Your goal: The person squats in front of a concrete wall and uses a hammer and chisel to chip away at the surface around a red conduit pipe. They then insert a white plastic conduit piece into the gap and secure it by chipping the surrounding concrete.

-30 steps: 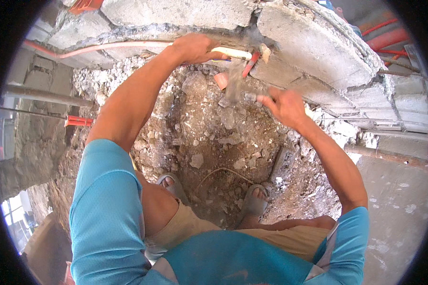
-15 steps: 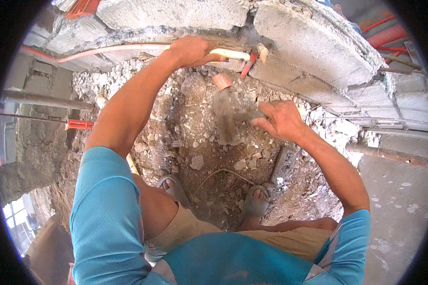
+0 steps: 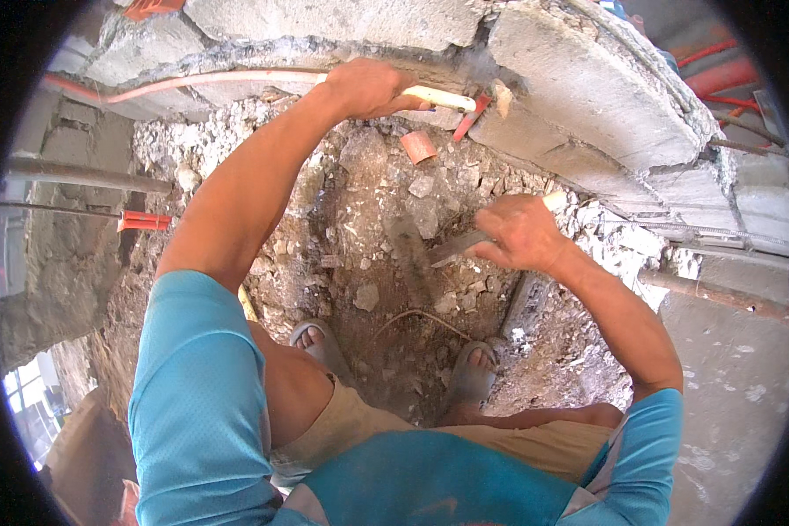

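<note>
My left hand point(image 3: 373, 88) is wrapped round a pale yellow tube-like bar point(image 3: 443, 97) along the foot of the block wall. The bar's right end meets a flat red piece point(image 3: 472, 117) that leans by the wall. Lower and to the right, my right hand point(image 3: 519, 231) grips a hammer by its handle point(image 3: 458, 248). Motion blurs the hammer's head point(image 3: 409, 254), which hangs over the rubble. A short orange pipe stub point(image 3: 418, 147) lies on the dirt below the red piece.
A concrete block wall point(image 3: 579, 88) curves across the far side, with a thin orange conduit point(image 3: 193, 80) along it. Broken rubble point(image 3: 366, 296) covers the ground round my sandalled feet. Pipes and an orange sleeve point(image 3: 145, 221) jut in at left; another pipe point(image 3: 714, 291) at right.
My right hand has lowered slightly, and the hammer has tilted, its head moving down and a little left. My left hand keeps its hold on the bar. The view has shifted a little.
</note>
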Available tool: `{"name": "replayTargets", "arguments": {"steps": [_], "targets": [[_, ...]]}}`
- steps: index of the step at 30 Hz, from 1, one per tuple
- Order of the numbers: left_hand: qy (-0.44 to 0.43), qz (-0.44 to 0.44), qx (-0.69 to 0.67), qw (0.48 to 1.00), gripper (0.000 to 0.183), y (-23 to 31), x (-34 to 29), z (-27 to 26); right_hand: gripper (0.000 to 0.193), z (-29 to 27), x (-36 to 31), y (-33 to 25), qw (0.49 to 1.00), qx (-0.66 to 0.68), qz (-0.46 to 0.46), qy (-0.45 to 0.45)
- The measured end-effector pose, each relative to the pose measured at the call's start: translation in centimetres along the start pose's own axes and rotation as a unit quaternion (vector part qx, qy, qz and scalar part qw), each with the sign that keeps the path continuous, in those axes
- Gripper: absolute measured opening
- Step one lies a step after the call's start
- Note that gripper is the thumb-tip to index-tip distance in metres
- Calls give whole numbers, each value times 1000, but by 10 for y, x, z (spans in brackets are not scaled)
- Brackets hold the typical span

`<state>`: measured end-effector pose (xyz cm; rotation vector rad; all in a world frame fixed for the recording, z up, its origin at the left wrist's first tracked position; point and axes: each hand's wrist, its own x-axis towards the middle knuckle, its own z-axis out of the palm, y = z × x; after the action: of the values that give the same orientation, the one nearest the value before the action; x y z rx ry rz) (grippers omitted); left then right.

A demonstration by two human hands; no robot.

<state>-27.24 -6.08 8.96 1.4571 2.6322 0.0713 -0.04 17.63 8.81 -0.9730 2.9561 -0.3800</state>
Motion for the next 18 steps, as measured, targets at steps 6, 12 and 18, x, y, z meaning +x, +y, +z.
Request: {"name": "replayTargets", "arguments": {"steps": [6, 12, 18], "targets": [[19, 14, 23, 999, 71, -9, 7, 7, 60, -11, 1, 82, 958, -159, 232, -50], [8, 11, 10, 1000, 73, -5, 1, 4, 63, -22, 7, 12, 995, -26, 99, -1], [4, 23, 34, 999, 75, 0, 8, 1, 61, -13, 12, 68, 960, -121, 248, -38]]}}
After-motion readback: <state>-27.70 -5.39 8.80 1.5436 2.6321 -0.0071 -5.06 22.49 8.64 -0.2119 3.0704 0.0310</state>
